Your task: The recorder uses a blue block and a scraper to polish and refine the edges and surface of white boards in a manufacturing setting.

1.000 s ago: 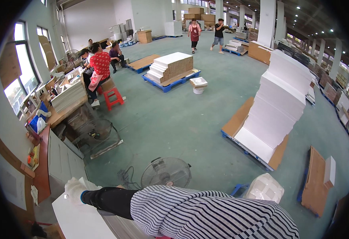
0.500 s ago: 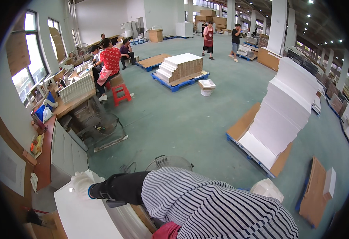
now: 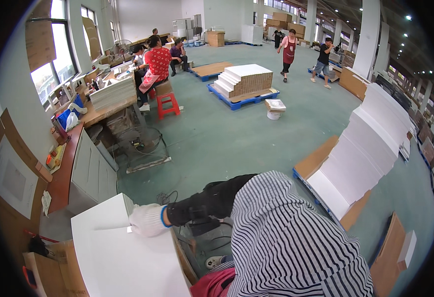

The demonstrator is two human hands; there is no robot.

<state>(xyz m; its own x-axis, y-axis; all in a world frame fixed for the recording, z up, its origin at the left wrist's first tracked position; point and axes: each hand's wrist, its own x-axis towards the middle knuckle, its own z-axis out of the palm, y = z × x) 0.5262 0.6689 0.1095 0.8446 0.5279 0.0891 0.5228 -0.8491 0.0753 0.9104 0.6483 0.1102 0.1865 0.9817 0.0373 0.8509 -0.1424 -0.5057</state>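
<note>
My right hand point(image 3: 149, 221), in a white knitted glove with a blue cuff, reaches leftward from a black sleeve cover and a striped shirt. Its fingers are closed around a small white piece point(image 3: 129, 229), whose kind I cannot make out. The hand rests at the right edge of a stack of large white sheets point(image 3: 127, 262) at the lower left. A line crosses the top of the stack beside the fingers, where one sheet's edge shows. My left hand is out of sight.
Beyond the stack stands a grey cabinet with a red-brown top point(image 3: 68, 183). A floor fan point(image 3: 140, 143) is ahead of it. Tall stepped white sheets point(image 3: 365, 143) lean on a blue pallet at the right. People sit at a workbench point(image 3: 105, 111); others stand or walk farther off.
My right hand has slid from the far left part of the white stack to its right edge. The view has shifted, and the standing people appear farther right.
</note>
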